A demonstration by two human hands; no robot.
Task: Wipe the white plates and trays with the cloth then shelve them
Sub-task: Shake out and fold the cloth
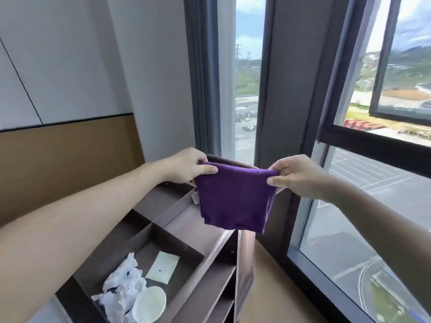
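1. A person is holding a purple cloth (235, 199) stretched out in the air above a dark shelf unit (217, 250), beside a tall window (373, 206).
2. The left grip (189, 165) is pinching the cloth's upper left corner between thumb and curled fingers. The right grip (293, 174) is pinching the upper right corner the same way, and the rest is hanging free (it seems to be touching nothing below).
3. The work appears to be sitting at the preparing step: the cloth is being readied for wiping. No white plates or trays are showing anywhere in view.
4. Crumpled white paper (121, 285), a paper cup (149, 304) and a pale card (163, 266) are lying in the unit's nearest open compartment.
5. The next move is probably calling for bunching the cloth into one grip, leaving the other free to fetch and steady a plate from somewhere out of view.
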